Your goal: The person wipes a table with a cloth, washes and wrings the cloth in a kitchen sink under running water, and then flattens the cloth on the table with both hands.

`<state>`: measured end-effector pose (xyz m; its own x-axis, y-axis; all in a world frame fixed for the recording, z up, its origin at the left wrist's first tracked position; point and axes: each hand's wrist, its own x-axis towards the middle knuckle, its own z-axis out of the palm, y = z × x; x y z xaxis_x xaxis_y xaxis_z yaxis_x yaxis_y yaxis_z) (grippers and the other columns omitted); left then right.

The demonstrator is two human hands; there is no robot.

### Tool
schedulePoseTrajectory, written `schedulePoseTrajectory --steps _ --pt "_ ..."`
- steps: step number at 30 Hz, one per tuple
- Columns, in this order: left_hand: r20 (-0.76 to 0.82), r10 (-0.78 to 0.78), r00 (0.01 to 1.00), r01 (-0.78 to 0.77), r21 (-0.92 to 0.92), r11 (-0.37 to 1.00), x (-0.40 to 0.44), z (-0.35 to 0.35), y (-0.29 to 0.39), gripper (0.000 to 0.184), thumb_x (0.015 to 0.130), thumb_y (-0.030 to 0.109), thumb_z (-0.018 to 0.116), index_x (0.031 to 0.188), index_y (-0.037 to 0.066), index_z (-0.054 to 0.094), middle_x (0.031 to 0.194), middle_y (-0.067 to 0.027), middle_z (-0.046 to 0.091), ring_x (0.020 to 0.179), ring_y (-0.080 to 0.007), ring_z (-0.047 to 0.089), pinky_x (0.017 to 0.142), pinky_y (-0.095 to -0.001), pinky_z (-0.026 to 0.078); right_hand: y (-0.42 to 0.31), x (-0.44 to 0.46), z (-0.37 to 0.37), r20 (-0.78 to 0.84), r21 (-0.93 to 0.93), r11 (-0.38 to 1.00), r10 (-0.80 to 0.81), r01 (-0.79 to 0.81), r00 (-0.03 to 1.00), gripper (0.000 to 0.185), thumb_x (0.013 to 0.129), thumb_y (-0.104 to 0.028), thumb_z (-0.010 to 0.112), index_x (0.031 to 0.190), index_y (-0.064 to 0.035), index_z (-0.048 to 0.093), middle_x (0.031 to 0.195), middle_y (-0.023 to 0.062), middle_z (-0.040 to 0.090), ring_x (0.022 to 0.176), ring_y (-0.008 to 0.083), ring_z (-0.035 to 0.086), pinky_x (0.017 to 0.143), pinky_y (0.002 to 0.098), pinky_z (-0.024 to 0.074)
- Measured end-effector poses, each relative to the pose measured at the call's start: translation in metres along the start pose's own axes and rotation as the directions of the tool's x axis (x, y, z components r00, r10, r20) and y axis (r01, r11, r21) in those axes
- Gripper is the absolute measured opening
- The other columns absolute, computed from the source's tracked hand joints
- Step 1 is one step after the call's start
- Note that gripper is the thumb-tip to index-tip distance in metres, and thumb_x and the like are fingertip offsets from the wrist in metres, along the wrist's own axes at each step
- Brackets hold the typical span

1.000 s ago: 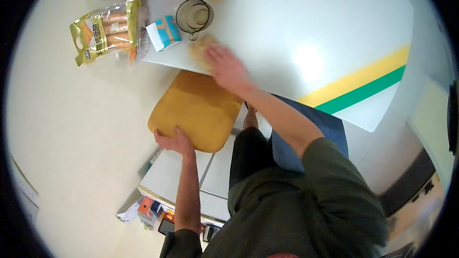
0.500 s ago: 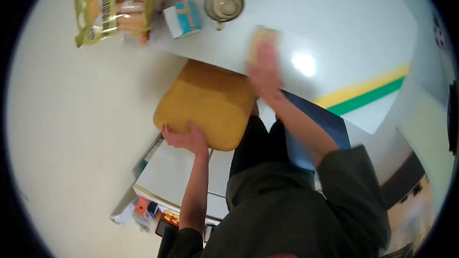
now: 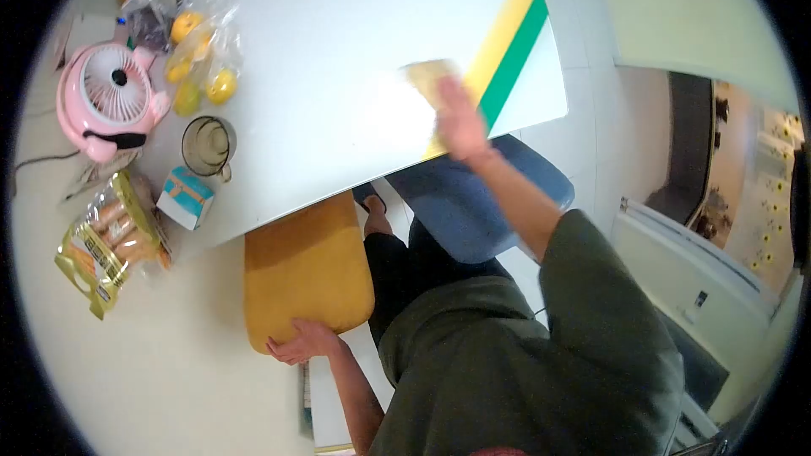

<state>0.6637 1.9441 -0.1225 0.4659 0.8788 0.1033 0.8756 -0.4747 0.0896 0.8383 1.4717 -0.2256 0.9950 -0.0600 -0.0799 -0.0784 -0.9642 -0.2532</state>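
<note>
My right hand (image 3: 462,121) presses a folded tan cloth (image 3: 429,76) onto the white table (image 3: 338,67), close to its yellow and green corner stripes. Motion blurs the cloth and fingers a little. My left hand (image 3: 306,343) grips the near edge of a mustard-yellow chair (image 3: 308,266), which is partly under the table edge. Its fingertips curl over that edge and are partly hidden. A blue chair (image 3: 481,203) stands below my right forearm.
On the table's left side are a glass mug (image 3: 206,146), a tissue box (image 3: 186,198), a bag of bread rolls (image 3: 114,241), a pink fan (image 3: 110,97) and yellow fruit (image 3: 221,86) in plastic. A doorway (image 3: 691,143) opens at the right.
My right hand has slid the cloth rightward along the table to the striped corner. The view has turned, bringing the fan and more fruit into sight. My left hand stays on the yellow chair.
</note>
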Motion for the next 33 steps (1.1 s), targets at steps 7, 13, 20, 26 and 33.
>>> schedulePoseTrajectory --steps 7,13,20,26,33 --pt "0.122 -0.009 0.993 0.014 -0.038 0.999 -0.01 -0.015 0.026 0.075 0.092 0.04 0.074 0.148 0.002 0.04 0.147 -0.0197 0.045 0.135 -0.0419 0.04 0.108 -0.0568 0.038 0.188 -0.051 -0.006 -0.332 0.12 0.688 0.708 -0.716 0.624 0.068 0.106 -0.032 0.047 0.16 0.0048 0.028 0.166 0.028 0.029 0.155 0.0432 0.024 0.129 0.0509 0.016" --pt "-0.031 0.724 0.689 -0.679 -0.377 0.63 -0.089 -0.016 0.18 0.065 0.099 0.03 0.067 0.149 0.0 0.038 0.138 -0.021 0.051 0.127 -0.039 0.046 0.106 -0.0538 0.039 -0.025 0.005 0.006 -0.122 0.38 0.903 0.265 -0.201 0.957 0.07 0.098 -0.021 0.062 0.158 0.0029 0.035 0.163 0.023 0.036 0.154 0.0377 0.03 0.128 0.0479 0.0213" --pt "0.045 0.745 0.665 -0.624 -0.515 0.588 -0.135 0.089 0.318 0.041 0.095 0.009 0.062 0.132 -0.003 0.05 0.126 -0.0222 0.053 0.12 -0.0404 0.047 0.106 -0.051 0.035 0.043 0.032 -0.035 -0.102 0.502 0.86 -0.045 0.09 0.994 0.048 0.096 -0.013 0.055 0.142 -0.0002 0.056 0.149 0.0185 0.055 0.14 0.0379 0.049 0.119 0.0478 0.0382" --pt "-0.127 0.768 0.628 -0.744 -0.388 0.544 -0.135 0.138 0.319 0.032 0.093 0.006 0.061 0.12 -0.007 0.052 0.117 -0.023 0.053 0.113 -0.042 0.048 0.101 -0.0519 0.037 0.243 0.082 -0.081 -0.284 0.229 0.863 0.502 -0.45 0.817 0.055 0.104 -0.015 0.045 0.155 0.0022 0.04 0.16 0.024 0.041 0.151 0.0411 0.033 0.127 0.0505 0.0212" --pt "0.038 0.722 0.691 -0.638 -0.436 0.634 -0.135 0.112 0.335 0.026 0.088 0.01 0.06 0.108 -0.003 0.052 0.107 -0.0215 0.053 0.106 -0.0416 0.049 0.1 -0.0535 0.038 0.177 0.253 -0.052 -0.391 0.318 0.88 0.461 -0.353 0.796 0.067 0.104 -0.024 0.051 0.157 0.0115 0.029 0.163 0.0295 0.032 0.155 0.0432 0.024 0.129 0.0501 0.0146"
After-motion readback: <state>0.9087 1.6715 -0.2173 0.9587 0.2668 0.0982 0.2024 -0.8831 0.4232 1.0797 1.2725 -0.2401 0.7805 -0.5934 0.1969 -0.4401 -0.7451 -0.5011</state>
